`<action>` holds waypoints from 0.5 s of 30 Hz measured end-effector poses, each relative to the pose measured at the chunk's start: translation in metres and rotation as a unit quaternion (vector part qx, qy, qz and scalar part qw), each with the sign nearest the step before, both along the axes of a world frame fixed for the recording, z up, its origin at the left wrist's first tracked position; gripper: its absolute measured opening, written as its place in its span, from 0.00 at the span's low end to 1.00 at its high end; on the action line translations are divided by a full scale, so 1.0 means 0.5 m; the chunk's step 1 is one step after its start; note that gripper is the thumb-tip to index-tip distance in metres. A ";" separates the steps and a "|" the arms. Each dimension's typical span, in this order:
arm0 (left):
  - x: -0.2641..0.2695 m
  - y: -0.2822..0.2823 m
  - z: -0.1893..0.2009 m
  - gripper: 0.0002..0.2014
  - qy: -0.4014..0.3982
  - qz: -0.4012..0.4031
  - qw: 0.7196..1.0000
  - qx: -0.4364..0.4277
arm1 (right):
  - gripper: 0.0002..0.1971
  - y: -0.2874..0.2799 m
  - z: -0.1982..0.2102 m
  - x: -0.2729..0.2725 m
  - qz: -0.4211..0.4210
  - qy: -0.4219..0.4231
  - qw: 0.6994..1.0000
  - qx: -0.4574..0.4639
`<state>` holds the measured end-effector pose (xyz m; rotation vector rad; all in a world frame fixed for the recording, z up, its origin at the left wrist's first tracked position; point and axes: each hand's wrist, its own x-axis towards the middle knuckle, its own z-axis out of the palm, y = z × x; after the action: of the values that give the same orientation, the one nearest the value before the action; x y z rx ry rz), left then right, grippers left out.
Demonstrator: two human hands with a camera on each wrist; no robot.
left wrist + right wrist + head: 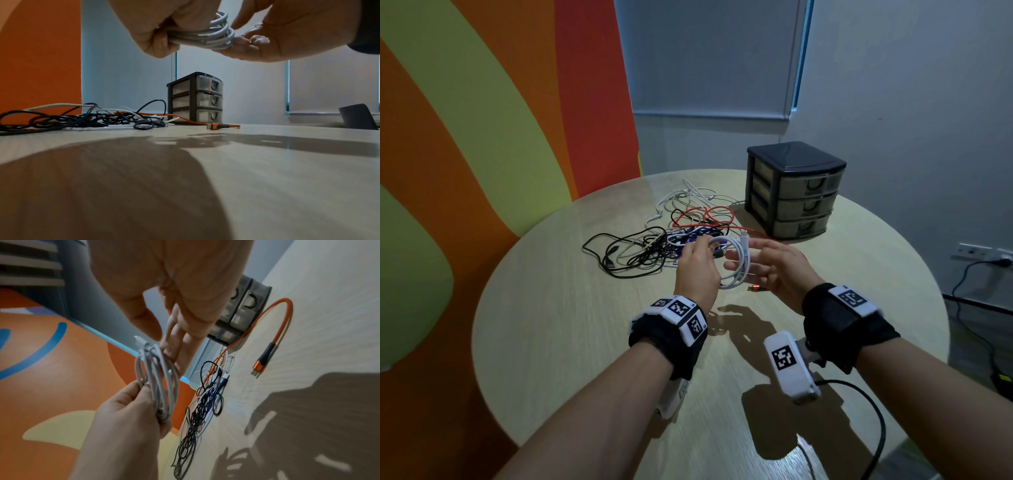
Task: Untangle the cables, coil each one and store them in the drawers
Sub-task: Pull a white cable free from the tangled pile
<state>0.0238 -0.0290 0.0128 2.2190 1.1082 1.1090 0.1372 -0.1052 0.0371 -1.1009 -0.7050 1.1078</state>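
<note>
Above the middle of the counter [592,342], the left hand [697,270] pinches a coiled white cable [738,263] while the right hand [774,270] steadies it with spread, straight fingers [174,335]. Beyond lies the tangled cable pile [671,229], orange cable [223,126] included. Towards the far right edge the drawer unit [792,190] stands closed: one cable coiled, none visibly stored.

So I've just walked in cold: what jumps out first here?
The white coil, held above the table: the left hand grips it and the right hand touches it with straight fingers. Behind lies the cable tangle, and right of it the drawers, all shut.
</note>
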 end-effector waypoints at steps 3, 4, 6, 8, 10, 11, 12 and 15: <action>0.001 0.001 -0.002 0.13 -0.007 -0.005 1.000 0.004 | 0.14 -0.007 0.002 0.006 0.048 -0.031 0.998 -0.011; 0.001 0.003 -0.004 0.13 -0.008 -0.003 1.000 0.002 | 0.14 -0.009 0.001 0.007 0.061 -0.051 0.997 -0.016; 0.002 0.007 -0.008 0.13 -0.012 0.004 1.000 -0.001 | 0.15 -0.011 -0.001 0.010 0.069 -0.068 0.995 -0.020; 0.003 0.010 -0.010 0.13 -0.014 0.010 1.000 0.000 | 0.15 -0.010 -0.004 0.014 0.067 -0.068 0.995 -0.019; 0.003 0.011 -0.011 0.13 -0.019 0.016 1.000 0.003 | 0.15 -0.009 -0.004 0.016 0.067 -0.069 0.995 -0.019; 0.003 0.012 -0.011 0.13 -0.021 0.019 1.000 0.004 | 0.15 -0.008 -0.005 0.017 0.067 -0.070 0.995 -0.019; 0.003 0.013 -0.012 0.13 -0.021 0.021 1.000 0.005 | 0.15 -0.008 -0.007 0.018 0.066 -0.072 0.995 -0.020; 0.004 0.016 -0.015 0.13 -0.020 0.023 1.000 0.007 | 0.15 -0.009 -0.009 0.020 0.057 -0.093 0.994 -0.028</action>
<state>0.0259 -0.0213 0.0050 2.1824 1.1441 1.1787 0.1470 -0.1097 0.0327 -1.2353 -0.8971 1.1374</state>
